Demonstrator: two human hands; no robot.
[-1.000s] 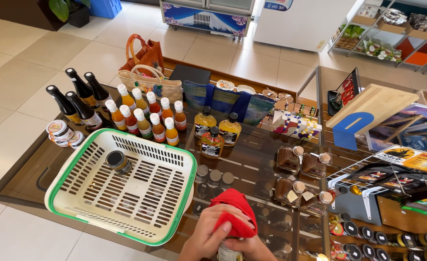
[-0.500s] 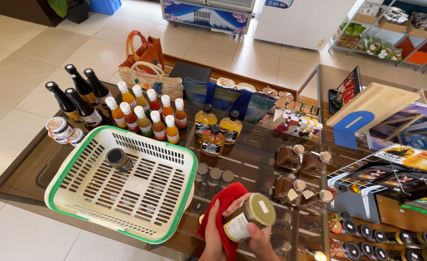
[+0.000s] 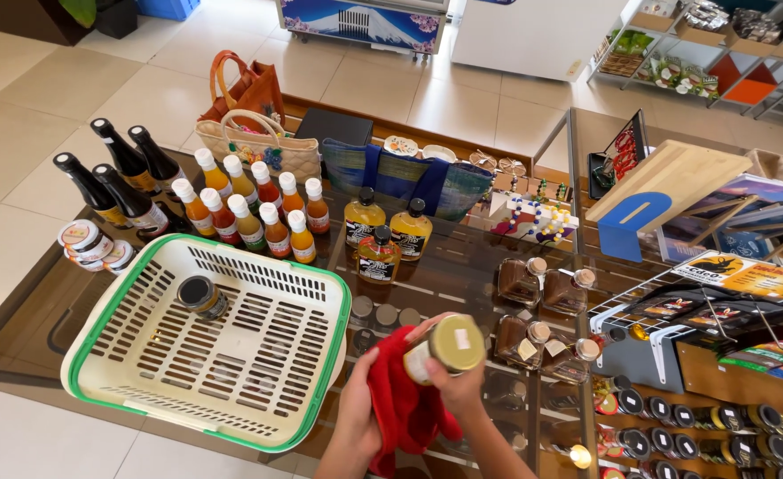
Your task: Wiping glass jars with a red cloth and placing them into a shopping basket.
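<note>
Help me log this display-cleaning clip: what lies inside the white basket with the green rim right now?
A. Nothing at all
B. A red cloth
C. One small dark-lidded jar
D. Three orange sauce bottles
C: a single small jar with a dark lid lies in the white basket; the red cloth is in the left hand, and the right hand holds another, gold-lidded jar.

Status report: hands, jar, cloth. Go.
Right hand grips gold-lidded jar, tilted toward camera. Left hand presses red cloth against jar. White-and-green basket beside, one dark-lidded jar inside.
</note>
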